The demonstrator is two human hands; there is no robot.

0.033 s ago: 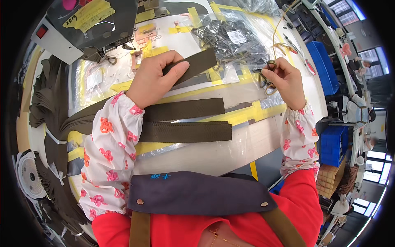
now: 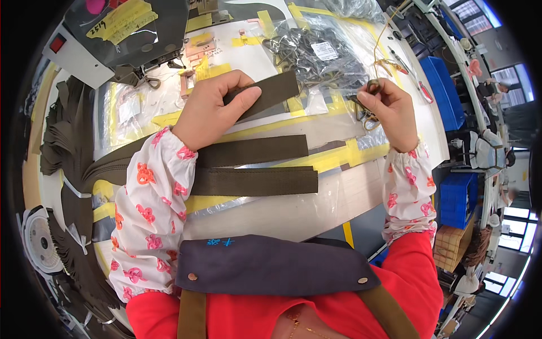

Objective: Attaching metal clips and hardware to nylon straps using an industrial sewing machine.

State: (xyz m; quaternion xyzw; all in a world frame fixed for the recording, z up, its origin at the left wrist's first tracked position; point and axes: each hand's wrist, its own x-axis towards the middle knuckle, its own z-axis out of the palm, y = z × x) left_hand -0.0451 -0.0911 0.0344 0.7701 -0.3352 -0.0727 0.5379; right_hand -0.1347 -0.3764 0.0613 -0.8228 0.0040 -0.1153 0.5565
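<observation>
My left hand (image 2: 213, 107) grips a dark olive webbing strap (image 2: 275, 93) between thumb and fingers, its cut end pointing right. In my right hand (image 2: 393, 110), thumb and fingertips pinch a small dark metal ring (image 2: 373, 86); its full shape is partly hidden. Several loose metal buckles (image 2: 367, 120) lie just under that hand. Between the hands and beyond them rests a clear plastic bag (image 2: 316, 59) full of dark metal buckles. Below my left hand, more strap ends (image 2: 259, 179) lie side by side across the table, running left under my forearm.
A sewing machine (image 2: 121, 39) stands at the far left. Bundled straps (image 2: 65, 127) hang over the table's left side. Red-handled scissors or snips (image 2: 424, 93) lie on the right edge, near a blue bin (image 2: 443, 93). Yellow tape (image 2: 339, 157) lines the tabletop.
My right hand has shifted very slightly left with the metal ring. The strap's end in my left hand has moved a touch to the right.
</observation>
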